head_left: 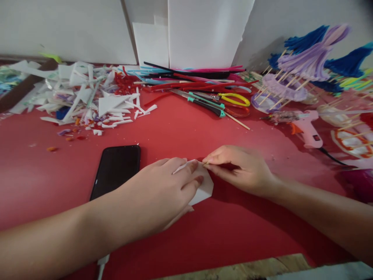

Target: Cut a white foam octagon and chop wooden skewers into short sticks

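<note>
A white many-sided piece (205, 188) lies on the red table (180, 241) in the middle of the head view. My left hand (163, 186) rests over its left part with the fingers spread a little, pressing on it and hiding much of it. At the piece's upper right edge, my right hand (239, 167) pinches a small, thin, tan stick end (205, 163) between thumb and fingers. Most of that stick is hidden. Just left of my left hand lies a black phone (118, 167).
White scraps (84, 93) are heaped at the back left. Coloured pipe cleaners (198, 77), a cutter (204, 103) and yellow-handled pliers (234, 99) lie at the back. A pink glue gun (310, 128) and purple and blue tasselled pieces (305, 58) stand at the right.
</note>
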{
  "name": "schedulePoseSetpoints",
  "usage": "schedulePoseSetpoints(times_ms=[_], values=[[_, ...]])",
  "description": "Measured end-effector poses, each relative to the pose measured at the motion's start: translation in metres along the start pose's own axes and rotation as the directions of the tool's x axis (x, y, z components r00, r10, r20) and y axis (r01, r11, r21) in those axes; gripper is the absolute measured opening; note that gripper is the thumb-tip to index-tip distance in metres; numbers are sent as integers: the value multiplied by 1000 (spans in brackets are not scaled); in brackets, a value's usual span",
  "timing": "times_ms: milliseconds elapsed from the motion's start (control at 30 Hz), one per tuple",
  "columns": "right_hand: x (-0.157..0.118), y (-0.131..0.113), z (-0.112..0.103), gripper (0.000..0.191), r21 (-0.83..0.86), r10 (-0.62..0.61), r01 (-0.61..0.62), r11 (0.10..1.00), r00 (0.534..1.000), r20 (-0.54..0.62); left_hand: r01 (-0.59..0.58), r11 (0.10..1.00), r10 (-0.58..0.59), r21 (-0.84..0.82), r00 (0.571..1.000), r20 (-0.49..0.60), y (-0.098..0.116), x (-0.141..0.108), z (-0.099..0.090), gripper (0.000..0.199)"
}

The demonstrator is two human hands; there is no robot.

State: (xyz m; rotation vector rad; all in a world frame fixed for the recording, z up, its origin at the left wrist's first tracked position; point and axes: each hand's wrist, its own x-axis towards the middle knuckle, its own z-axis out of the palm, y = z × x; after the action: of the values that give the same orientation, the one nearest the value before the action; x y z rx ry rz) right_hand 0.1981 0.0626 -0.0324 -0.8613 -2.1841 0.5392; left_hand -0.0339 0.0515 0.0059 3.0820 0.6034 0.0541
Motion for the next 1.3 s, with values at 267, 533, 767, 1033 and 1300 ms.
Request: schedulePoseSetpoints(times_ms=[267,533,767,1033,1300], values=[[-1,-2,-1,15,-14,-13,13,1000,1000,25,13,1000,-13,-12,1000,1,0,0,0,41],[-4,2,0,12,-53,34,-33,998,999,9,15,1000,-15,-22,1000,6,0,1,0,41],[0,-4,-3,14,-127,13,-7,992,999,47,-6,1000,6,10,1000,-19,0,0,1,39],[3,-2,-9,23,-141,-72,92,986,988,136,-5,1000,5,0,1000,17,0,0,3,41],[6,-4,-7,17,-64,52,-45,997,993,110,8,1000,-8,-13,998,60,0,-1,5,41]])
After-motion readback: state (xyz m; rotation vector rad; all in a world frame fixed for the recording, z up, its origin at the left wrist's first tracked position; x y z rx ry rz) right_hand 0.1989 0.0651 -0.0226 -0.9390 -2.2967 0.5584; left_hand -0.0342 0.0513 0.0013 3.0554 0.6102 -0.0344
